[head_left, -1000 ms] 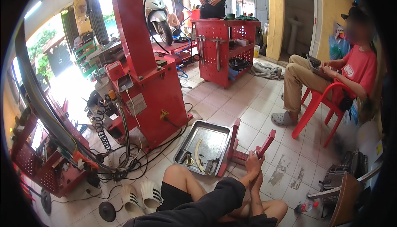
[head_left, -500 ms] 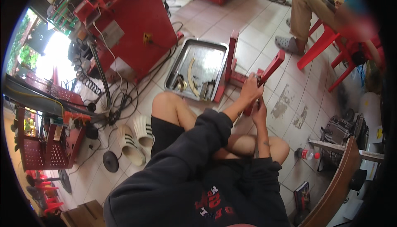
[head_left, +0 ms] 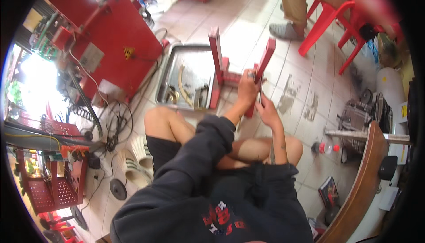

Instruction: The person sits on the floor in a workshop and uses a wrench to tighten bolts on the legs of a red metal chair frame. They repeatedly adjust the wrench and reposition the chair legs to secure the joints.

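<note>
In front of me on the floor stands a red metal stand [head_left: 215,50] with two square uprights joined by a low crossbar. My left hand [head_left: 247,88] is closed at the base of its right upright, fingers wrapped over the frame. Just below and to the right, my right hand [head_left: 268,113] is closed on a slim dark metal tool [head_left: 260,93] that points up along the upright. Its exact kind and its far end do not show clearly. To the left lies a metal tray [head_left: 163,75] holding a curved tan strip [head_left: 181,81] and several small metal parts.
A large red machine [head_left: 119,44] with cables stands at the left. Pale slip-on sandals [head_left: 133,165] lie by my left knee. A person sits on a red plastic chair [head_left: 318,30] at the far right. A bottle [head_left: 325,148] and a brown wooden edge [head_left: 365,167] are at the right.
The whole view has shifted, so the stand and tray sit further left in it. My right hand has moved slightly down and away from my left hand, which stays at the upright.
</note>
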A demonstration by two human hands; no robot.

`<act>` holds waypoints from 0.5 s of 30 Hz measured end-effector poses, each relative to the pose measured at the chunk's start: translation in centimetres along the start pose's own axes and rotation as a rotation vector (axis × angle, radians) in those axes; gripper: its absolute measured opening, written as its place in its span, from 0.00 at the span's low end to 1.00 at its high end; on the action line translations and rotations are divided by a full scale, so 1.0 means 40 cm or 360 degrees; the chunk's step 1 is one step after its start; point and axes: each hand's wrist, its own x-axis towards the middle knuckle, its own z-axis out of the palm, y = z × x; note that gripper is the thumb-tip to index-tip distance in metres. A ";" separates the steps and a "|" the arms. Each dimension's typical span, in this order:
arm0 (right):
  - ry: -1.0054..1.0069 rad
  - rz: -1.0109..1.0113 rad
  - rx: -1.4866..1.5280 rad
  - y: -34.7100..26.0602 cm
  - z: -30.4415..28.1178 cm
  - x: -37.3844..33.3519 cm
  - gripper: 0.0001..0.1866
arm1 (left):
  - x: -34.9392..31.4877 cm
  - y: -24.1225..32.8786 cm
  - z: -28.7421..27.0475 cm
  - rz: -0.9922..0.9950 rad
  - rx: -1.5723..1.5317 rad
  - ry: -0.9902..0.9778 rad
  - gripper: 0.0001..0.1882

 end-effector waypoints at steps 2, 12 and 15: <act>0.0096 -0.0224 -0.0170 0.036 -0.005 0.020 0.26 | -0.015 -0.077 0.099 -0.0029 0.0211 0.0128 0.16; 0.0799 0.0054 0.0175 -0.092 0.094 -0.031 0.19 | -0.021 -0.035 0.089 -0.0109 0.0430 0.0374 0.18; 0.1091 -0.0198 0.0081 -0.062 0.117 -0.012 0.15 | -0.011 -0.016 0.081 -0.0124 0.0407 0.0363 0.18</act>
